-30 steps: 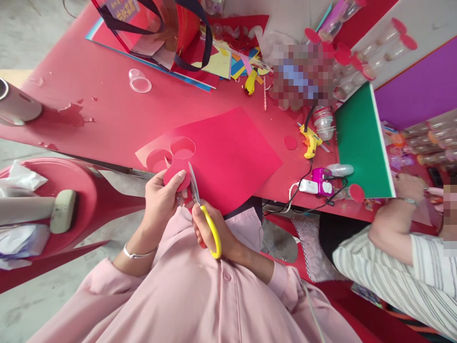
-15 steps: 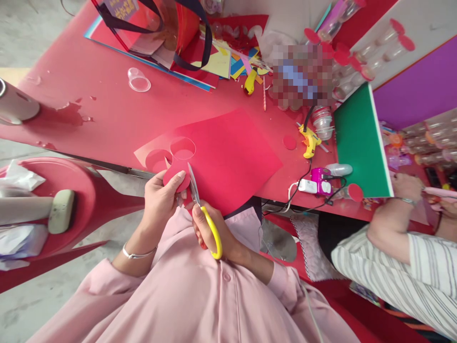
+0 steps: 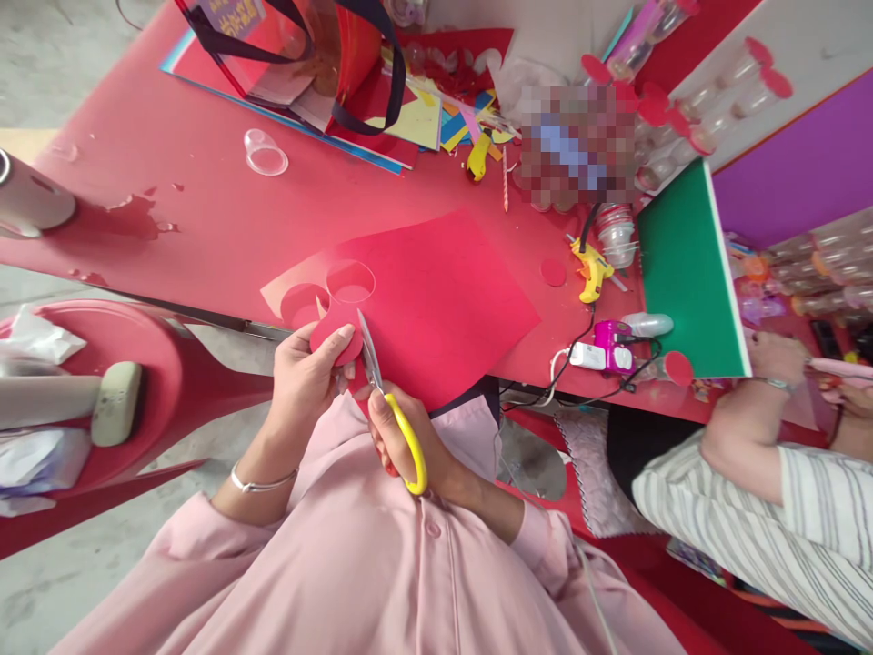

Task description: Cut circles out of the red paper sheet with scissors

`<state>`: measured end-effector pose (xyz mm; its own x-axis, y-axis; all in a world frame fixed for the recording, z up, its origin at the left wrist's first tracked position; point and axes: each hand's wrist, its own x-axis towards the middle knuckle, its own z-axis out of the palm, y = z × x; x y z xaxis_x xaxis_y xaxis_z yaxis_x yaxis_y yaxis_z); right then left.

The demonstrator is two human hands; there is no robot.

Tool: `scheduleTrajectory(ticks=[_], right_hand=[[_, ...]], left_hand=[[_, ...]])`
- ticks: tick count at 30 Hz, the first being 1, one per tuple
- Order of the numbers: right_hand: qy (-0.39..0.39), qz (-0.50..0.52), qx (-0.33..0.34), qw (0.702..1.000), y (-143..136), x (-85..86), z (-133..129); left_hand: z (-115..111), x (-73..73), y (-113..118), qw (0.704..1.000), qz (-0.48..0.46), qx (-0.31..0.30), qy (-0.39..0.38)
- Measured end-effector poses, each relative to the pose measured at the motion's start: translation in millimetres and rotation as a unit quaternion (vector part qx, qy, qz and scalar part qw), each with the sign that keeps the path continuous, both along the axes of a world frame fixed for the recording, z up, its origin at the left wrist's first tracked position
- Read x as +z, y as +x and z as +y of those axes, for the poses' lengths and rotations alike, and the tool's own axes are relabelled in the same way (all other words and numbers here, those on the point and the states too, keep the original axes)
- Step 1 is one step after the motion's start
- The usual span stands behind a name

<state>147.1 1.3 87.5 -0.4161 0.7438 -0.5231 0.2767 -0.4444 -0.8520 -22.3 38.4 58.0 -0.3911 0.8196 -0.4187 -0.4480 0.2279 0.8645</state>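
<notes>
Between thumb and fingers, my left hand (image 3: 300, 373) pinches a red paper circle (image 3: 336, 338), whose edge is partly cut round. My right hand (image 3: 406, 437) is wrapped round a pair of scissors (image 3: 411, 450) with yellow handles. The blades point away from me, right beside the circle's right edge. A strip of red paper hangs under the circle near my left fingertips. Beyond both hands a large red sheet (image 3: 443, 300) lies on the red table (image 3: 205, 209). At its left end are round cut-outs or outlines (image 3: 351, 282).
A yellow glue gun (image 3: 592, 271), a loose red disc (image 3: 552, 271) and a magenta plug adapter (image 3: 614, 347) with cables lie to the right. A clear plastic cup (image 3: 265, 153) is on its side farther back. A co-worker's arm (image 3: 743, 437) is at far right. A red stool (image 3: 156, 364) stands left.
My left hand has shifted very slightly left with the red circle. The large sheet has moved a touch to the right. The scissors have barely moved.
</notes>
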Motion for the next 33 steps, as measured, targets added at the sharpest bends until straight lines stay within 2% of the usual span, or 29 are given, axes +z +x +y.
scheduleTrajectory(ticks=[3,9,16,23,33], right_hand=[[0.007,0.024,0.033,0.999,1,0.0,3],[0.01,0.01,0.014,1.0,1,-4.2,2],[0.004,0.025,0.04,0.999,3,-5.3,3],[0.016,0.03,0.022,0.999,3,-9.5,2],[0.016,0.02,0.051,0.998,5,-3.2,7]], left_hand=[[0,0.6,-2,1.0,-0.002,-0.003,0.006],[0,0.2,-4,1.0,-0.006,-0.008,0.003],[-2,-0.6,-5,1.0,-0.014,-0.009,0.0],[-2,1.2,-6,1.0,-0.014,-0.008,0.004],[1,0.0,-16,0.999,0.005,-0.039,-0.001]])
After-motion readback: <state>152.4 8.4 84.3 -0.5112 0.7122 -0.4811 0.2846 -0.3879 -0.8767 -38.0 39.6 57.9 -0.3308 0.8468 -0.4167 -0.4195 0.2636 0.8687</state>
